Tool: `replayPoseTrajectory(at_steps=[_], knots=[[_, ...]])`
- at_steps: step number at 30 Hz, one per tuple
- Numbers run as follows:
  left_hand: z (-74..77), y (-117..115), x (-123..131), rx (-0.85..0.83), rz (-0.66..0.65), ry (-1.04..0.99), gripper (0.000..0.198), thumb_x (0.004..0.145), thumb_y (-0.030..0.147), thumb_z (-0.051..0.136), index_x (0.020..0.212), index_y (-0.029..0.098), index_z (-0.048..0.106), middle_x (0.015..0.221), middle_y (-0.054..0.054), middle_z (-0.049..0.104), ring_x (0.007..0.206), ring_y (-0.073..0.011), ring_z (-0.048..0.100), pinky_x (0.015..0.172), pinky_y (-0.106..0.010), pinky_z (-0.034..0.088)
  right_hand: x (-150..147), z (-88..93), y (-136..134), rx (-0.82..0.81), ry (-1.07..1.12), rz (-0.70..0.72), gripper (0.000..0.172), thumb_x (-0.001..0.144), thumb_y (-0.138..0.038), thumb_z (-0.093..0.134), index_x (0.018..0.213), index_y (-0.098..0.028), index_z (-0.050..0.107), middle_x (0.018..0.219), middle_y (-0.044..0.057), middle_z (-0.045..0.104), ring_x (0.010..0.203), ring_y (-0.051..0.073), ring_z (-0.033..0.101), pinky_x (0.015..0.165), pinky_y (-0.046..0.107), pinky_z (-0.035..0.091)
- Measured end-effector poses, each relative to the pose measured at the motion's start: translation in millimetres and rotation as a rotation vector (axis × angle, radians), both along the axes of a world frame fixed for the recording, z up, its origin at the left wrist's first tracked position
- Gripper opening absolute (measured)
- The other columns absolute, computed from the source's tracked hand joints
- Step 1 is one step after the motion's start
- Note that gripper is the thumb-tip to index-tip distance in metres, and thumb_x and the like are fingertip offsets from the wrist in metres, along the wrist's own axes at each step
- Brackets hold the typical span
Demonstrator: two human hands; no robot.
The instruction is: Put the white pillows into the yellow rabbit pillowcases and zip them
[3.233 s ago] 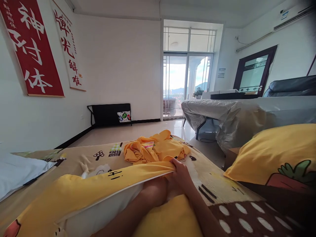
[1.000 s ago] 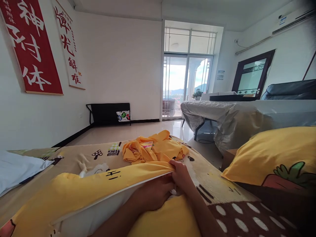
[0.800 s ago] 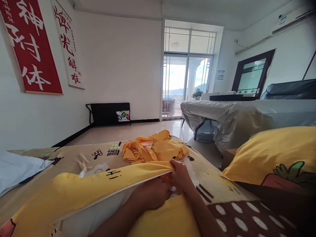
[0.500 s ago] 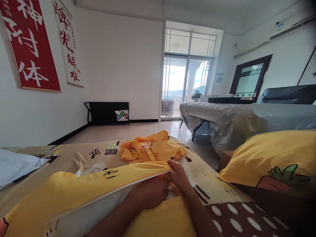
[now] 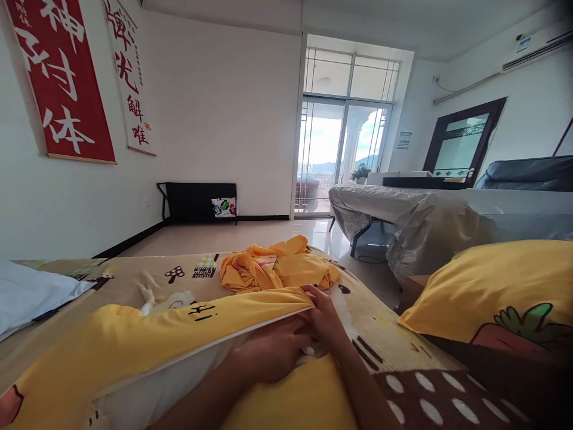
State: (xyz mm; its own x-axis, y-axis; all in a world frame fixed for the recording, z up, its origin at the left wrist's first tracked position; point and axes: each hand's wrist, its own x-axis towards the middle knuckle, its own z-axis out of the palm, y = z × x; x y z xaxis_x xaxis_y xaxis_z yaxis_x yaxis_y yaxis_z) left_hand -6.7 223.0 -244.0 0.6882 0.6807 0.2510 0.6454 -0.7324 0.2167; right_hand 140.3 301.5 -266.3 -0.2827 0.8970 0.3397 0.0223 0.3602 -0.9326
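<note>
A yellow pillowcase (image 5: pixel 147 334) with a printed face lies across the front of the bed, its opening facing me. Inside the opening a white pillow (image 5: pixel 179 385) shows below the hem. My right hand (image 5: pixel 324 316) pinches the pillowcase's edge at the right end of the opening and holds it up. Within the opening, my left hand (image 5: pixel 268 355) has its fingers curled at the pillow's right end, beside my right hand; its fingertips are partly hidden. More yellow cloth lies under my forearms. Beyond the pillowcase sits a crumpled heap of orange-yellow cloth (image 5: pixel 282 266).
A patterned beige blanket (image 5: pixel 152 275) covers the bed. At right, a yellow pillow with a carrot print (image 5: pixel 496 292) rests on a brown cardboard box (image 5: pixel 501 364). A white item (image 5: pixel 40 292) lies at left. Behind stands a plastic-covered table (image 5: pixel 380 197).
The view has shifted slightly. My left hand's fingers have moved a little inside the opening; my right hand keeps its pinch on the pillowcase edge.
</note>
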Motion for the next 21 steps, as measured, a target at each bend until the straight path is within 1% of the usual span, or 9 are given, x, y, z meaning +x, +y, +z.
replayPoseTrajectory(at_steps=[3, 6, 9, 11, 13, 15, 18, 21], knots=[[-0.9, 0.7, -0.8, -0.011, -0.022, -0.005, 0.04, 0.086, 0.015, 0.044, 0.124, 0.024, 0.055, 0.141, -0.005, 0.045, 0.133, -0.0228, 0.036, 0.114, -0.039, 0.027, 0.9, -1.3, 0.5, 0.048, -0.06, -0.024, 0.027, 0.058, -0.018, 0.047, 0.082, -0.018, 0.06, 0.068, 0.0, 0.065, 0.063, 0.015, 0.056, 0.056, 0.022, 0.041], [-0.1, 1.0, -1.9, -0.037, -0.019, 0.027, 0.038, 0.086, 0.016, 0.045, 0.122, 0.026, 0.056, 0.14, -0.004, 0.047, 0.132, -0.0233, 0.038, 0.113, -0.04, 0.028, 0.5, -5.5, 3.4, 0.12, -0.091, -0.111, 0.03, 0.056, -0.017, 0.043, 0.081, -0.018, 0.06, 0.071, 0.0, 0.065, 0.068, 0.016, 0.057, 0.062, 0.024, 0.043], [2.2, 1.4, -1.1, -0.096, 0.073, 0.122, 0.044, 0.084, 0.016, 0.045, 0.127, 0.024, 0.051, 0.136, -0.008, 0.051, 0.128, -0.0291, 0.042, 0.108, -0.048, 0.033, 0.4, -9.3, 7.0, 0.168, -0.142, -0.178, 0.035, 0.052, -0.016, 0.039, 0.08, -0.017, 0.061, 0.075, 0.002, 0.066, 0.074, 0.018, 0.058, 0.067, 0.025, 0.043], [2.7, 2.1, -0.1, -0.118, 0.121, 0.133, 0.046, 0.084, 0.017, 0.043, 0.129, 0.021, 0.048, 0.134, -0.012, 0.051, 0.125, -0.0316, 0.045, 0.105, -0.05, 0.036, 1.0, -9.4, 8.3, 0.175, -0.197, -0.176, 0.036, 0.052, -0.016, 0.038, 0.08, -0.017, 0.061, 0.074, 0.002, 0.065, 0.074, 0.018, 0.058, 0.067, 0.026, 0.042], [1.1, 3.6, 0.0, -0.133, 0.132, 0.092, 0.045, 0.085, 0.017, 0.04, 0.129, 0.021, 0.047, 0.132, -0.013, 0.052, 0.123, -0.0304, 0.048, 0.104, -0.048, 0.037, 2.2, -7.2, 8.2, 0.17, -0.259, -0.146, 0.034, 0.054, -0.017, 0.039, 0.08, -0.017, 0.061, 0.075, 0.003, 0.066, 0.073, 0.018, 0.058, 0.066, 0.026, 0.041], [-2.5, 5.8, -1.0, -0.153, 0.106, 0.044, 0.046, 0.085, 0.015, 0.038, 0.13, 0.023, 0.045, 0.133, -0.011, 0.052, 0.122, -0.0277, 0.049, 0.105, -0.045, 0.037, 3.7, -3.5, 6.8, 0.163, -0.324, -0.132, 0.033, 0.055, -0.017, 0.04, 0.08, -0.017, 0.061, 0.077, 0.004, 0.067, 0.073, 0.018, 0.058, 0.065, 0.026, 0.041], [-8.8, 9.1, -3.4, -0.179, 0.056, -0.006, 0.05, 0.082, 0.012, 0.04, 0.131, 0.025, 0.042, 0.134, -0.008, 0.053, 0.12, -0.0246, 0.051, 0.102, -0.039, 0.04, 6.4, 1.4, 4.7, 0.171, -0.406, -0.192, 0.035, 0.053, -0.014, 0.043, 0.083, -0.016, 0.061, 0.082, 0.005, 0.067, 0.077, 0.019, 0.058, 0.069, 0.026, 0.041], [-12.1, 10.9, -4.8, -0.2, 0.038, -0.034, 0.047, 0.084, 0.014, 0.04, 0.128, 0.027, 0.044, 0.13, -0.006, 0.056, 0.116, -0.0232, 0.054, 0.098, -0.036, 0.043, 9.5, 0.8, 5.9, 0.187, -0.499, -0.271, 0.037, 0.052, -0.011, 0.047, 0.086, -0.015, 0.061, 0.089, 0.008, 0.066, 0.083, 0.02, 0.058, 0.074, 0.027, 0.041]])
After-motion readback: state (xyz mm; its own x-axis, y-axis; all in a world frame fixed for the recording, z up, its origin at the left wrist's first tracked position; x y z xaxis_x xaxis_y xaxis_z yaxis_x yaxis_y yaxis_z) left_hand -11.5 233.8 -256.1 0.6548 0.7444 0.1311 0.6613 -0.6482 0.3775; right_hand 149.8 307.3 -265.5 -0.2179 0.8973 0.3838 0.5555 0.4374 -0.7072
